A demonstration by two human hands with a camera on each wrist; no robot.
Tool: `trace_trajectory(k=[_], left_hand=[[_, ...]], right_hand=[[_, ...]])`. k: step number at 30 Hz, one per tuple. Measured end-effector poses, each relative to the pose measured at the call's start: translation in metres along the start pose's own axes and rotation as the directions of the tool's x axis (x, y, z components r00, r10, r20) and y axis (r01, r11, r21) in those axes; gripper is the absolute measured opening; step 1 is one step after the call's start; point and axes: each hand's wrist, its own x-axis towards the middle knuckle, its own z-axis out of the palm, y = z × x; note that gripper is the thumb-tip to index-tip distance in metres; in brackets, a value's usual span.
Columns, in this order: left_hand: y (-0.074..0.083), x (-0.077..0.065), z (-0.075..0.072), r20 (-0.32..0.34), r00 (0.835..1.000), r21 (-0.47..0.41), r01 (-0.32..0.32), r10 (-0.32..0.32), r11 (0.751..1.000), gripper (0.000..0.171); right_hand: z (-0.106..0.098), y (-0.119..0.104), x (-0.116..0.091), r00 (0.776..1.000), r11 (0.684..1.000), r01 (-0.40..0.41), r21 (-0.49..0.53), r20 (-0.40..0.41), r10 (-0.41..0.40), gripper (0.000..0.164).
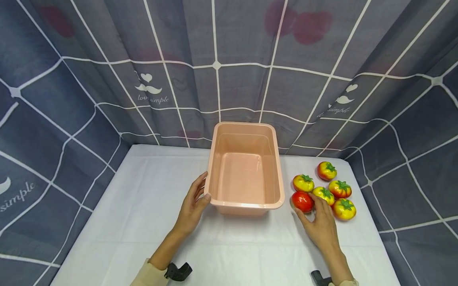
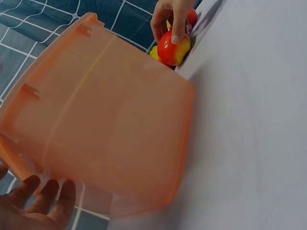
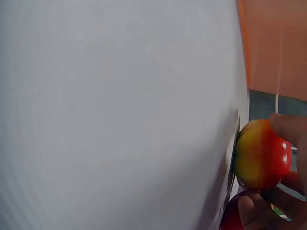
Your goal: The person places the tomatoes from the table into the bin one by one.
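A pink plastic basin (image 1: 243,210) stands upright on the table, with nothing inside it. My left hand (image 1: 193,206) holds its near left rim, thumb over the edge and fingers along the outer side wall; the left wrist view shows these fingertips (image 2: 64,201) against that wall. Right of the basin, my right hand (image 1: 320,222) grips a red tomato (image 1: 302,201) between thumb and fingers. Seen from the right wrist, this tomato (image 3: 261,155) has a yellow side, and it appears to sit at table level. Its green top is hidden.
Several red-and-yellow tomatoes with green leafy tops, such as the nearest one (image 1: 344,209), cluster beside and behind my right hand. A white cloth (image 1: 143,222) covers the table. Grey checked curtains (image 1: 243,87) enclose the back and both sides, close behind the basin.
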Motion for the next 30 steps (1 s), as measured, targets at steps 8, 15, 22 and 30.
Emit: trace_trajectory(k=[8, 15, 22, 30], left_hand=[[-0.001, -0.001, 0.000, -0.006, 1.000, 0.001, 0.005, -0.005, 1.000, 0.065], [-0.002, -0.001, -0.001, -0.009, 1.000, 0.022, 0.010, -0.009, 1.000, 0.066], [-0.004, 0.000, -0.001, -0.019, 1.000, 0.018, 0.009, -0.008, 1.000, 0.067], [-0.004, -0.001, -0.001, -0.012, 1.000, 0.008, 0.022, -0.022, 1.000, 0.066]], right_hand=[[0.000, -0.002, 0.001, 0.998, 0.999, -0.042, 0.013, 0.040, 0.041, 0.074], [0.001, -0.002, 0.001, 0.998, 0.998, -0.058, 0.013, 0.034, 0.058, 0.072], [-0.002, -0.001, 0.001, 0.998, 0.998, -0.059, 0.023, 0.016, 0.058, 0.072], [-0.010, -0.011, -0.001, 0.999, 0.999, -0.021, 0.040, -0.025, 0.022, 0.073]])
